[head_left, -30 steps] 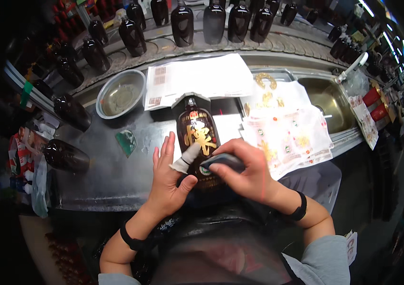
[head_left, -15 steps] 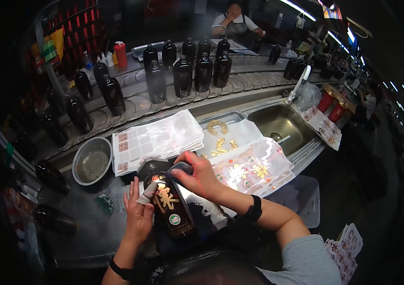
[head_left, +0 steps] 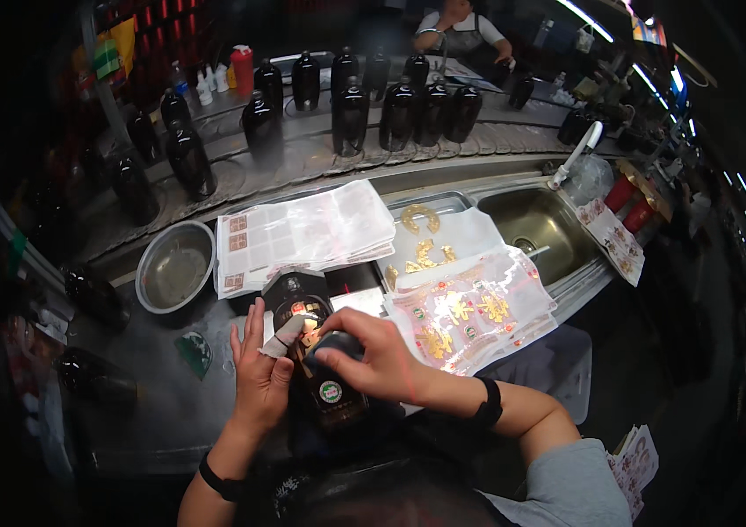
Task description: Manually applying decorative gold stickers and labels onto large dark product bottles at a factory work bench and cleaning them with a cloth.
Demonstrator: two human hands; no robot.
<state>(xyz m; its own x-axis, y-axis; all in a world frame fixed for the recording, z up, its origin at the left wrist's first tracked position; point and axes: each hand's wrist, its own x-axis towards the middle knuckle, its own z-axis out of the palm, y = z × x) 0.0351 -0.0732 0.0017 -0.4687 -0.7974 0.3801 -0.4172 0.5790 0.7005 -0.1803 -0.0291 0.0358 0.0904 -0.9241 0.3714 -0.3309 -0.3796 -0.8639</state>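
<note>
As the right hand (head_left: 379,353) grips a tool (head_left: 345,343), the left hand (head_left: 259,379) splays; one finger (head_left: 285,338) overlaps a bottle (head_left: 322,381).

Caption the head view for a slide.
Right hand holds a dark tool over a gold-decorated bottle, left hand alongside, patterned sheets nearby.

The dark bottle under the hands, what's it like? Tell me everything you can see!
The bottle is dark and shiny, maybe glass, with rounded shoulders and a narrow neck pointing away from the person. Gold and red decoration shows on its front, partly hidden, with a round green-and-white mark lower down. The left hand has a wrapped finger at its front; the right hand holds a dark tool over it.
</note>
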